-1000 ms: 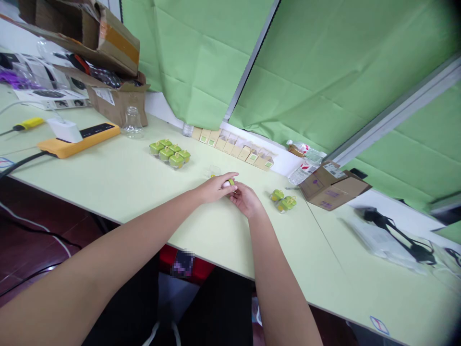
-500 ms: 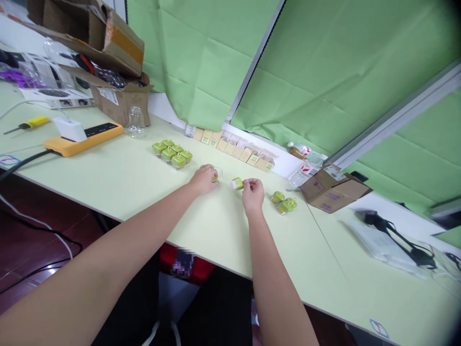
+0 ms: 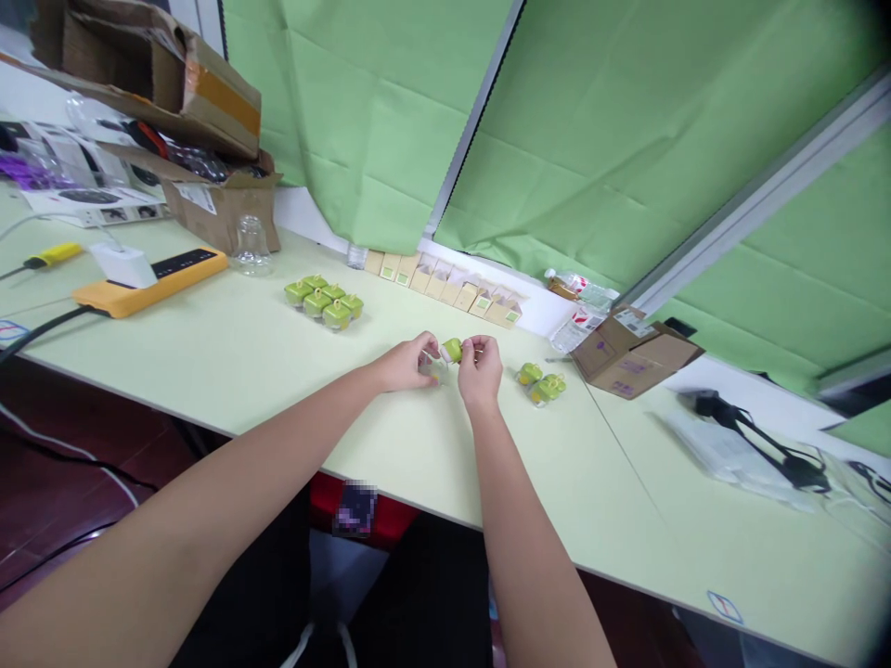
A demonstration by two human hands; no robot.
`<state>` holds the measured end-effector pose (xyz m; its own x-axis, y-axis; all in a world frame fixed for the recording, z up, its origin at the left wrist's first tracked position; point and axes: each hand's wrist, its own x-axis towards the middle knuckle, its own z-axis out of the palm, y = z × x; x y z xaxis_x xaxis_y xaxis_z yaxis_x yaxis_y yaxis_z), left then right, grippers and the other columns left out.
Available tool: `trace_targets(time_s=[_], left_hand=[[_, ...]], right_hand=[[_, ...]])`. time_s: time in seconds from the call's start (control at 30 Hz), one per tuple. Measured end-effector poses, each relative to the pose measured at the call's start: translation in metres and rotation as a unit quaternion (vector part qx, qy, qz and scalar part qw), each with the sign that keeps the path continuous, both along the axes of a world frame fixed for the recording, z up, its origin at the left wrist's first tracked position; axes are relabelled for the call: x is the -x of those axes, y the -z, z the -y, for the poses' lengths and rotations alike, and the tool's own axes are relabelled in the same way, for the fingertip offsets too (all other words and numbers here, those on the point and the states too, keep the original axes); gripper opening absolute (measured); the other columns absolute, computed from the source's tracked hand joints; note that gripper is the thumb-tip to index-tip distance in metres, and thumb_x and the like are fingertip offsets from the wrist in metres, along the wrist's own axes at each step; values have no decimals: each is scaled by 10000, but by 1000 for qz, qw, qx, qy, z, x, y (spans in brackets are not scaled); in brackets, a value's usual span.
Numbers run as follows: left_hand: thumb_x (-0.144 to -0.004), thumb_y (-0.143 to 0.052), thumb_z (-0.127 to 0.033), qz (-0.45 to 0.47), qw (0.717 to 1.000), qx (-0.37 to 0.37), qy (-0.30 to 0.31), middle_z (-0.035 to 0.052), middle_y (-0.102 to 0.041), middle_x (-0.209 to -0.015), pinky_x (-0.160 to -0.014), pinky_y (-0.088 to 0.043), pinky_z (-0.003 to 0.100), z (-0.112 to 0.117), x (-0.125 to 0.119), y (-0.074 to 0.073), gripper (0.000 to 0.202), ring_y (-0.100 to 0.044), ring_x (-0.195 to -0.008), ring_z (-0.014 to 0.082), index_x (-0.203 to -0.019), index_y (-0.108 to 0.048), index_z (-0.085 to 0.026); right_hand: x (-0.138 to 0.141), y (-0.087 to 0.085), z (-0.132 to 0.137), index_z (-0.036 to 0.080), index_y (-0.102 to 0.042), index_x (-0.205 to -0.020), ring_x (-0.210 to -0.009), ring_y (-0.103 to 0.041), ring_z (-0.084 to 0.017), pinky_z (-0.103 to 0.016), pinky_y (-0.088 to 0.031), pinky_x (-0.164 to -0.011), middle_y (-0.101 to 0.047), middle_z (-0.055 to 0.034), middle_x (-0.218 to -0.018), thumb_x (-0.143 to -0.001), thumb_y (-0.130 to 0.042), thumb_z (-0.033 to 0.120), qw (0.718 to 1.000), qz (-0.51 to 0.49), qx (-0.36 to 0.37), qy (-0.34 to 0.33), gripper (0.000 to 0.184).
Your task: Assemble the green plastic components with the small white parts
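My left hand (image 3: 409, 364) is closed around a small clear container (image 3: 437, 370) at the middle of the table. Between the fingers of my right hand (image 3: 482, 373) is a green lid (image 3: 452, 350), tilted, its pale underside partly showing. The lid is just above the container's right side; whether they touch I cannot tell. To the left stands a block of several small clear containers with green lids (image 3: 324, 302), each lid with a ring-like tab. A smaller group of green-lidded containers (image 3: 541, 383) sits to the right of my right hand.
A row of small tan boxes (image 3: 442, 286) lines the back edge. At left are an orange power strip (image 3: 187, 267), a clear jar (image 3: 251, 247) and cardboard boxes (image 3: 223, 209). Plastic bottles (image 3: 574, 329), a carton (image 3: 626, 357) and a black strap (image 3: 762, 436) lie at right.
My left hand has brought the clear container to the right and nearer to me. My right hand has moved slightly left with the lid, so the two are now close together.
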<state>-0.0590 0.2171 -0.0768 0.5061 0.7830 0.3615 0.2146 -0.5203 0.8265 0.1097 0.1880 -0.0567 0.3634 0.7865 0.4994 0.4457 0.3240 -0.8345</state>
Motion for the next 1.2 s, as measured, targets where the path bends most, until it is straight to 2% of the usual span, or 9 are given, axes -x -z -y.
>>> trace_targets(time_s=[0.07, 0.13, 0.37, 0.53, 0.7, 0.87, 1.1, 1.2], left_hand=[[-602, -819, -272, 19, 1000, 19, 3, 85, -664, -1128, -811, -521, 332, 0, 0, 0, 750, -640, -892, 182, -1264, -468, -236], [-596, -824, -259, 23, 999, 25, 11, 91, -659, -1129, -833, -517, 339, -1, 0, 1, 806, -638, -917, 186, -1308, -447, -238], [-596, -821, -260, 42, 999, 12, 26, 62, -664, -1023, -794, -527, 331, -5, 0, 3, 669, -637, -855, 180, -1214, -571, -208], [-601, -821, -262, 40, 998, 27, 37, 55, -687, -951, -800, -530, 339, -5, 1, 1, 532, -642, -860, 200, -1093, -638, -175], [-617, -808, -229, 51, 995, 54, 59, 63, -688, -970, -841, -517, 334, -8, 1, 2, 486, -641, -885, 190, -1067, -644, -145], [-650, -780, -197, 86, 984, 121, 98, 87, -691, -1012, -851, -517, 353, -10, 0, 1, 429, -658, -899, 191, -1050, -639, -132], [-618, -794, -163, 117, 974, 163, 102, 76, -687, -993, -853, -518, 379, -8, -2, -1, 426, -670, -864, 183, -1001, -609, -141], [-624, -788, -153, 116, 971, 183, 101, 65, -684, -974, -836, -515, 371, -7, -1, -2, 421, -667, -852, 175, -988, -575, -153]], right_hand=[[0, -1, 1, 249, -550, -913, -745, -572, -151, -268, -434, -697, -625, -5, -864, -884, -537, 415, 1000, 3, 1, -5, 168], [1, -2, 3, 252, -559, -920, -748, -569, -152, -272, -435, -713, -624, -2, -857, -886, -542, 413, 1000, 12, 0, -26, 166], [3, -4, 8, 252, -595, -898, -798, -577, -170, -291, -432, -740, -639, -15, -879, -876, -565, 354, 988, 90, 13, -126, 109], [0, -6, 9, 241, -595, -927, -817, -597, -177, -299, -450, -747, -656, -27, -897, -898, -529, 370, 982, 133, 18, -131, 148], [-4, -8, 8, 222, -585, -944, -835, -623, -181, -308, -473, -749, -677, -41, -917, -915, -493, 371, 977, 169, 21, -130, 178], [-4, -4, 3, 225, -576, -935, -869, -642, -179, -315, -492, -785, -699, -50, -960, -901, -516, 373, 981, 112, 32, -157, 164], [-2, -1, -3, 211, -549, -900, -882, -646, -179, -341, -507, -843, -699, -65, -947, -845, -586, 375, 981, -2, 50, -186, 177], [-2, 0, -4, 209, -549, -907, -889, -644, -179, -345, -507, -856, -694, -66, -943, -851, -573, 383, 982, -1, 42, -182, 185]])
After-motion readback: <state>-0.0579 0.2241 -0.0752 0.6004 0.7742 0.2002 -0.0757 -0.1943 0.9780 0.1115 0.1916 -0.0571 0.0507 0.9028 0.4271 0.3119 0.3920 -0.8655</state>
